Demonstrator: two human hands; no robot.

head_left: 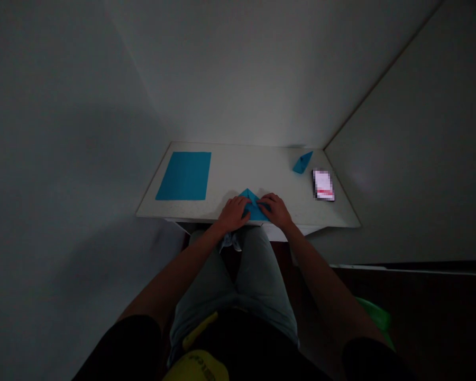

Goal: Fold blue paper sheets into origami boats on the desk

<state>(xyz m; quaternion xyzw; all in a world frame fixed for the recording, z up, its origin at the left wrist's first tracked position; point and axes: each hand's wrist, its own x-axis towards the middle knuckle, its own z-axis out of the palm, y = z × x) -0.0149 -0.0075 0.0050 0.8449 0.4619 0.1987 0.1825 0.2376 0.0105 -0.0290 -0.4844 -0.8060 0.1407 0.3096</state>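
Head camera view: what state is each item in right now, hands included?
Middle blue paper: partly folded, point facing away.
Left hand: fingers on the middle paper.
Right hand: fingers on its other side.
Large blue sheet: flat, unfolded.
Small blue piece: folded, untouched.
Phone-like device: screen lit, content blurred.
Green object: partly hidden, state unclear.
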